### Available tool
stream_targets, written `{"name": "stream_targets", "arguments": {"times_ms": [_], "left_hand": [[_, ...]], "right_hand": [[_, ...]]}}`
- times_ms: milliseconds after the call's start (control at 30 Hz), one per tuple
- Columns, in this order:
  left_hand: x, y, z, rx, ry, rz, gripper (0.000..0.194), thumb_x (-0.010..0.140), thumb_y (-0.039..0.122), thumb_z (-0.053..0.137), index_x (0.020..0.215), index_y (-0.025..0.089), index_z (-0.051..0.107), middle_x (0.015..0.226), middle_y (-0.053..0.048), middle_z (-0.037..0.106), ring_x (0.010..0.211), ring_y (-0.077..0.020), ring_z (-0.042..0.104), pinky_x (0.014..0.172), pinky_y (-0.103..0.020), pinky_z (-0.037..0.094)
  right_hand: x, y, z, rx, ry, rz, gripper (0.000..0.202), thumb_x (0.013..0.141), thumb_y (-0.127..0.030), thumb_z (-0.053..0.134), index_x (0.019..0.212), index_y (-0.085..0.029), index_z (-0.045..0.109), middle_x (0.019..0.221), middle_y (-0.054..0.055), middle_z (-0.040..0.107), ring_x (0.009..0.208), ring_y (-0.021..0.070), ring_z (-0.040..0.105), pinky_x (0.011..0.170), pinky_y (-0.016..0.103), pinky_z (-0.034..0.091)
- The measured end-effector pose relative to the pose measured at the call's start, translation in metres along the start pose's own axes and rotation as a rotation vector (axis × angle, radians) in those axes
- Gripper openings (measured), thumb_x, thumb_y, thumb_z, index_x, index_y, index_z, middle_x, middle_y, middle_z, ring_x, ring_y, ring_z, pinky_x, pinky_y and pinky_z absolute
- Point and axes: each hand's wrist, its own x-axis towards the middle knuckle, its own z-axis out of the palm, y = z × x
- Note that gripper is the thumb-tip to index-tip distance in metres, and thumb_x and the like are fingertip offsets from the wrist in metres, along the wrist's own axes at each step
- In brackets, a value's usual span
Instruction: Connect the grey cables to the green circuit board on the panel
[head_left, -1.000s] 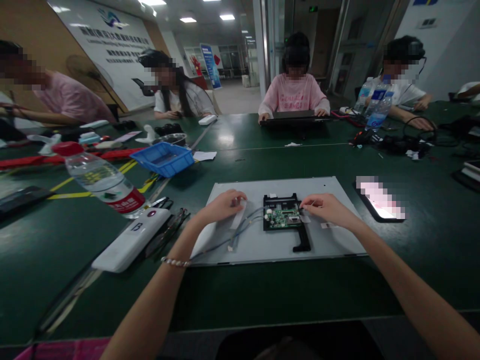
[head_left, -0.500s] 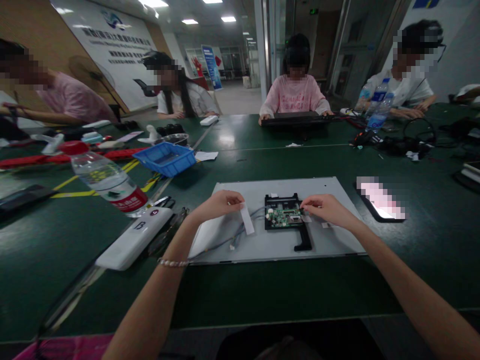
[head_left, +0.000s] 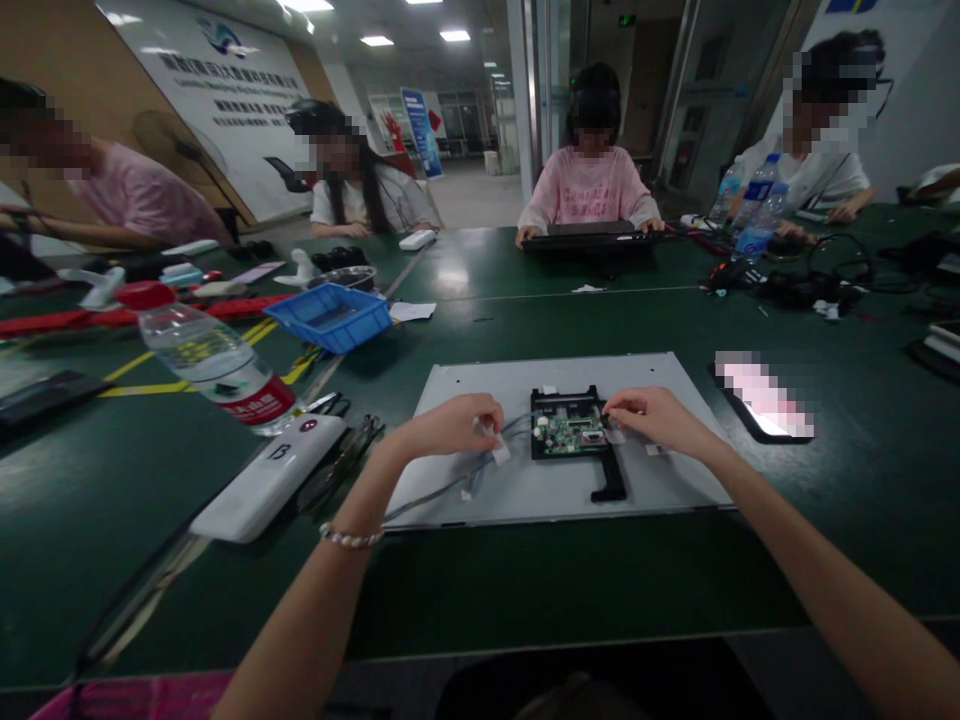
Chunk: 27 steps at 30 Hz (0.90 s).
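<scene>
A flat grey metal panel [head_left: 555, 500] lies on the table, bearing a black plastic bracket [head_left: 609, 478] with a green circuit board [head_left: 562, 436] in it. My left hand [head_left: 463, 425] is closed over the panel's left part, pinching a white strip [head_left: 498, 452] that looks like tape. Beside and under the strip run thin grey cables [head_left: 442, 487]. At the right edge of the bracket, the fingers of my right hand [head_left: 651, 412] are pinched together. What they hold, if anything, is too small to make out. A small whitish piece [head_left: 615, 437] shows just below those fingertips.
Left of the panel are a white power bank [head_left: 270, 478], glasses [head_left: 341, 465] and a tilted water bottle [head_left: 217, 355]. Behind them sits a blue tray [head_left: 330, 318]. A phone [head_left: 765, 400] lies to the right. Across the table a person [head_left: 589, 195] holds a dark flat panel [head_left: 592, 240].
My left hand has turned and moved slightly lower, so less of the white strip shows below its fingers. My right hand has stayed nearly still at the bracket's edge.
</scene>
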Motion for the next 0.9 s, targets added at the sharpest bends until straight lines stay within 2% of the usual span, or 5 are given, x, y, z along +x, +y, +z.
{"name": "stream_targets", "arguments": {"times_ms": [300, 500, 633, 900], "left_hand": [[0.005, -0.013, 0.015, 0.066, -0.039, -0.079, 0.034, 0.071, 0.048, 0.065, 0.084, 0.018, 0.054, 0.086, -0.004, 0.054, 0.077, -0.0173, 0.048, 0.067, -0.028, 0.035], [0.005, -0.016, 0.014, 0.08, -0.054, -0.077, 0.044, 0.069, 0.052, 0.067, 0.092, 0.017, 0.053, 0.096, -0.006, 0.051, 0.088, -0.0198, 0.047, 0.076, -0.03, 0.036], [0.004, -0.017, 0.013, 0.068, -0.062, -0.088, 0.048, 0.068, 0.053, 0.067, 0.095, 0.017, 0.053, 0.101, -0.006, 0.049, 0.092, -0.0204, 0.046, 0.079, -0.03, 0.036], [0.004, -0.022, 0.014, 0.051, -0.057, -0.054, 0.045, 0.069, 0.05, 0.067, 0.096, 0.018, 0.053, 0.1, -0.006, 0.049, 0.089, -0.0193, 0.046, 0.078, -0.03, 0.036]], "right_hand": [[0.002, 0.001, 0.001, 0.021, 0.154, -0.016, 0.022, 0.08, -0.029, 0.053, 0.09, -0.019, 0.07, 0.08, 0.004, 0.071, 0.07, 0.0167, 0.065, 0.067, 0.029, 0.049], [0.003, 0.004, -0.001, 0.045, 0.233, -0.038, 0.022, 0.081, -0.03, 0.055, 0.091, -0.018, 0.07, 0.076, 0.004, 0.071, 0.069, 0.0168, 0.065, 0.064, 0.028, 0.048], [0.006, 0.015, -0.001, 0.054, 0.325, -0.01, 0.022, 0.08, -0.03, 0.055, 0.091, -0.017, 0.07, 0.077, 0.005, 0.071, 0.067, 0.0167, 0.065, 0.064, 0.029, 0.049], [0.016, 0.042, 0.014, 0.186, 0.379, 0.095, 0.021, 0.077, -0.03, 0.057, 0.087, -0.016, 0.069, 0.075, 0.007, 0.071, 0.066, 0.0189, 0.066, 0.061, 0.029, 0.049]]}}
